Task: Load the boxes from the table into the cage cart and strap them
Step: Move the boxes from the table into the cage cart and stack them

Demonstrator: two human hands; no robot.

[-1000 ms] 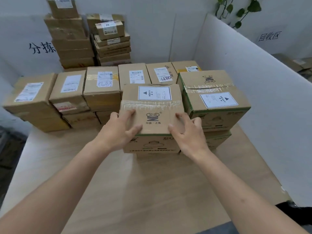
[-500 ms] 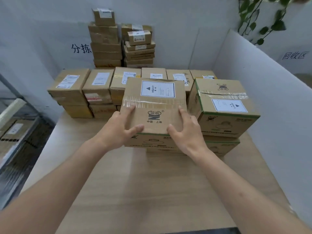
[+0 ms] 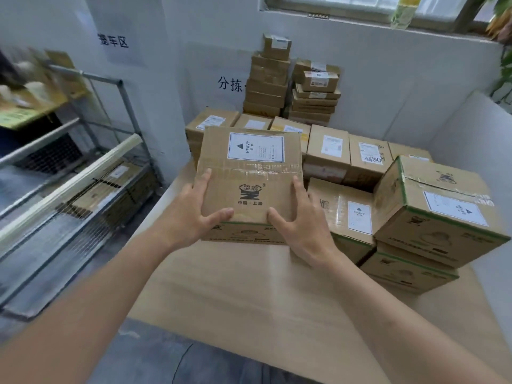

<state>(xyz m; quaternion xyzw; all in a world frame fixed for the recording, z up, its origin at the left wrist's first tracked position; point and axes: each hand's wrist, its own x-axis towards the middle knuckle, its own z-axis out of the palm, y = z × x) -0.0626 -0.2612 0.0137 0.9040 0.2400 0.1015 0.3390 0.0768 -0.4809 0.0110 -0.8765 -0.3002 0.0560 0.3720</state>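
Observation:
A brown cardboard box with a white HEAVY label point(image 3: 250, 173) hangs lifted above the wooden table point(image 3: 249, 295), held between both hands. My left hand point(image 3: 194, 214) grips its left near corner, thumb on the front face. My right hand point(image 3: 302, 225) grips the right near corner, thumb on the top near the front edge. The metal cage cart point(image 3: 69, 173) stands to the left of the table, with several flat boxes point(image 3: 110, 189) lying inside behind its mesh.
Several labelled boxes point(image 3: 329, 151) fill the back of the table. Two stacked green-edged boxes point(image 3: 440, 214) sit at the right, with another HEAVY box point(image 3: 346, 214) beside them. Tall box stacks point(image 3: 268, 79) stand against the back wall. A white partition point(image 3: 476, 151) borders the right side.
The box has come up off the stack and moved left toward the cart with both hands on it. The view has swung left, bringing the cage cart into sight.

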